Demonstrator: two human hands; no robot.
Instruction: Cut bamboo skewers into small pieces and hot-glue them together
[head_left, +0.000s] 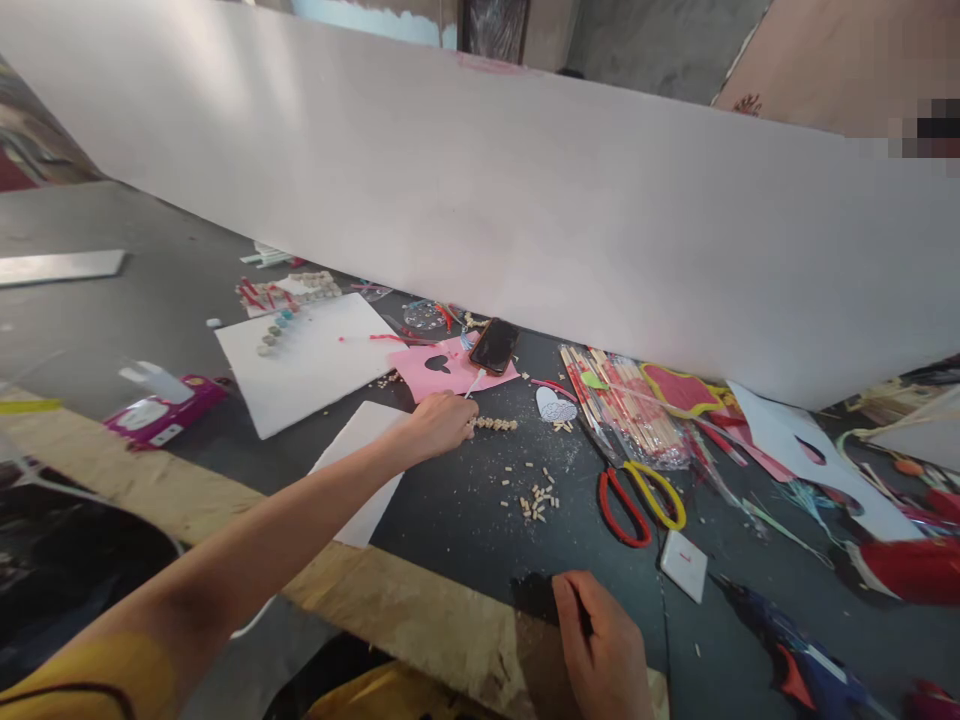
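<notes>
My left hand [444, 422] reaches over the dark table with its fingers curled together. Just beyond its fingertips lies a short row of small beige wooden pieces [496, 425]; whether the fingers grip its end is hidden. A white charging cable [474, 384] runs from a phone [495, 346] down to the same hand. The phone rests on a pink sheet [427, 370] with a dark cut-out shape. Near the table's front edge, my right hand [602, 645] is loosely closed, with nothing visible in it. Between both hands lies a loose pile of cut wooden bits [536, 500].
Scissors [630, 490] with red and yellow handles lie right of the pile, beside bagged sticks [630, 400]. A blue glue gun [806, 650] is at lower right. White boards [315, 350] and a purple box [166, 412] sit left. A tall white panel [480, 190] stands behind.
</notes>
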